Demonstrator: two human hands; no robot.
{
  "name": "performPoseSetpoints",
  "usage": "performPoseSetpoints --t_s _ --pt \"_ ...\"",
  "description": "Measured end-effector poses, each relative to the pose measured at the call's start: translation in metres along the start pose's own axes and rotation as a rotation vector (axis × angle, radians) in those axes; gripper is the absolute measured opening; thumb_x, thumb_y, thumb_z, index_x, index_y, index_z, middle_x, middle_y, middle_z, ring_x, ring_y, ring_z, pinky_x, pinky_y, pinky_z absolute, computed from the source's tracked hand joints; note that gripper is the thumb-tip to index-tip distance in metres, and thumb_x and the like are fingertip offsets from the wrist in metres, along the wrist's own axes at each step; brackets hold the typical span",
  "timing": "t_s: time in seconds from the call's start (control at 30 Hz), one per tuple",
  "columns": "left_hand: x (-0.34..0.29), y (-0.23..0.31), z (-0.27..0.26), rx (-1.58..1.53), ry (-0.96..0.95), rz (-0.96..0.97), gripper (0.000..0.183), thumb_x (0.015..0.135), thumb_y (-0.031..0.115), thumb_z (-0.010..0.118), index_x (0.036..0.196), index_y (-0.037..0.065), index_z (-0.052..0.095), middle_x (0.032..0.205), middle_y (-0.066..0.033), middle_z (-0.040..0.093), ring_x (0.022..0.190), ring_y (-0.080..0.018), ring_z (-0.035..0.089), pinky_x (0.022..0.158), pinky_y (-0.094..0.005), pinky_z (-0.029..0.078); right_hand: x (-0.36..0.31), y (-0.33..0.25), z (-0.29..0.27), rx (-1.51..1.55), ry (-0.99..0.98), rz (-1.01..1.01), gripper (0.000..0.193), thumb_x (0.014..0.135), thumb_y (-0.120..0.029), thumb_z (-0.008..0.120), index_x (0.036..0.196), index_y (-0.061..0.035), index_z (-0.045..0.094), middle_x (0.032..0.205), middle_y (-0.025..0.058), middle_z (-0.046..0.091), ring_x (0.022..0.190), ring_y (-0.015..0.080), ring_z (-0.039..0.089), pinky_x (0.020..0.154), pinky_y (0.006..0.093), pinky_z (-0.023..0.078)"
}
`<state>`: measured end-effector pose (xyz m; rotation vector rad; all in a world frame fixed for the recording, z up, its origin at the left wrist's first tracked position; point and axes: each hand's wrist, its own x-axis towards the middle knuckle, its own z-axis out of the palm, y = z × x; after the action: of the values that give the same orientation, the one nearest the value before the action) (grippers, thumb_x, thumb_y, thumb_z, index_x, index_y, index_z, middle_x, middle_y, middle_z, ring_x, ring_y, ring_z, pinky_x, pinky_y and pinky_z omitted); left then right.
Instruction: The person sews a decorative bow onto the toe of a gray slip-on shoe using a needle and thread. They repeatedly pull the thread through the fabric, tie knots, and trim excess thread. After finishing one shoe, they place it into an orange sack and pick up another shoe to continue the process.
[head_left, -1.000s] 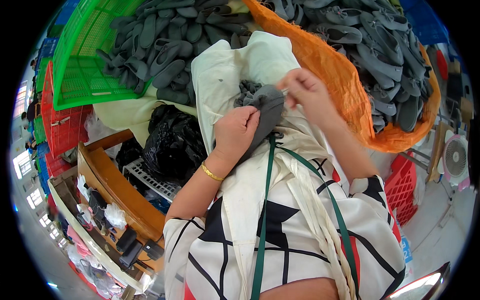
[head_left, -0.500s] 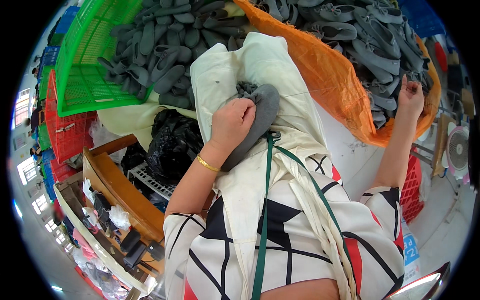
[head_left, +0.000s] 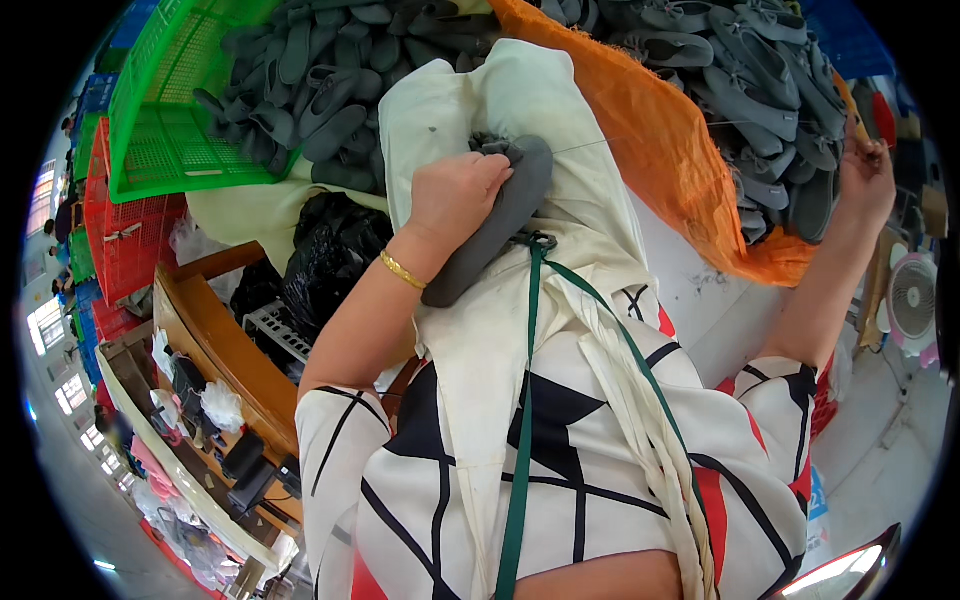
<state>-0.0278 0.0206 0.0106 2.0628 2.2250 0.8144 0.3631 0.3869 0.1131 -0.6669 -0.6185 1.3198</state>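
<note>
On my lap, over a whitish apron (head_left: 590, 190), rests a grey shoe (head_left: 500, 225), slanting with one end up to the right. My left hand (head_left: 455, 195) is closed on its upper edge, near a gathered dark part of the opening. From the shoe a thin thread (head_left: 610, 142) runs taut to the right, across the orange sack. Far out to the right my right hand (head_left: 866, 185) is raised with fingers pinched, in line with the thread. Whether a needle is in the pinch is too small to see.
A green basket (head_left: 135, 150) of grey shoes (head_left: 335, 130) tips open at the left. To the right, an orange sack (head_left: 640, 120) is full of more grey shoes. Beside my left arm are a black plastic bag (head_left: 335, 255) and a wooden drawer unit (head_left: 225, 345). A fan (head_left: 912, 295) stands far right.
My right hand has moved farther out to the right, and its fingers are pinched. The left hand still grips the shoe on my lap, and the view has shifted a little.
</note>
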Motion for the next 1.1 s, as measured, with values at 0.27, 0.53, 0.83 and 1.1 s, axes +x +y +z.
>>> performPoseSetpoints --t_s 0.27,0.53,0.83,1.1 --pt "0.010 0.002 0.007 0.028 0.062 0.086 0.006 0.079 0.012 0.070 0.073 0.011 0.067 0.084 -0.0025 0.062 0.083 -0.0228 0.063 0.063 -0.0369 0.053 0.041 -0.070 0.020 -0.155 -0.191 -0.271 0.012 0.099 0.004 0.039 0.088 0.0067 0.044 0.081 0.0129 0.046 0.072 0.0235 0.050 0.111 0.0617 0.041" --pt "0.002 -0.003 0.010 -0.202 0.033 -0.129 0.008 0.082 0.014 0.072 0.084 0.007 0.071 0.086 -0.0063 0.062 0.081 -0.0269 0.061 0.068 -0.0348 0.051 -0.007 -0.027 0.052 -0.582 -0.113 -0.554 0.011 0.099 -0.008 0.057 0.093 0.0014 0.060 0.084 0.0123 0.066 0.080 0.0225 0.066 0.094 0.0398 0.056" --pt "-0.011 -0.023 0.024 -0.532 0.013 -0.435 0.013 0.088 0.013 0.072 0.089 0.000 0.070 0.084 -0.0080 0.062 0.076 -0.0184 0.058 0.069 -0.0307 0.047 -0.218 0.152 0.106 -1.456 -1.645 -0.537 0.017 0.080 -0.005 0.061 0.095 -0.0113 0.065 0.094 0.0059 0.063 0.096 0.0261 0.064 0.072 0.0367 0.054" --pt "-0.013 -0.028 0.033 -0.667 -0.017 -0.531 0.018 0.087 0.018 0.073 0.088 0.000 0.070 0.087 -0.0096 0.065 0.078 -0.0211 0.061 0.071 -0.0324 0.049 -0.255 0.179 0.113 -1.431 -1.789 -0.506 0.008 0.085 -0.015 0.065 0.089 -0.0085 0.064 0.090 0.0067 0.062 0.088 0.0276 0.066 0.066 0.0392 0.053"
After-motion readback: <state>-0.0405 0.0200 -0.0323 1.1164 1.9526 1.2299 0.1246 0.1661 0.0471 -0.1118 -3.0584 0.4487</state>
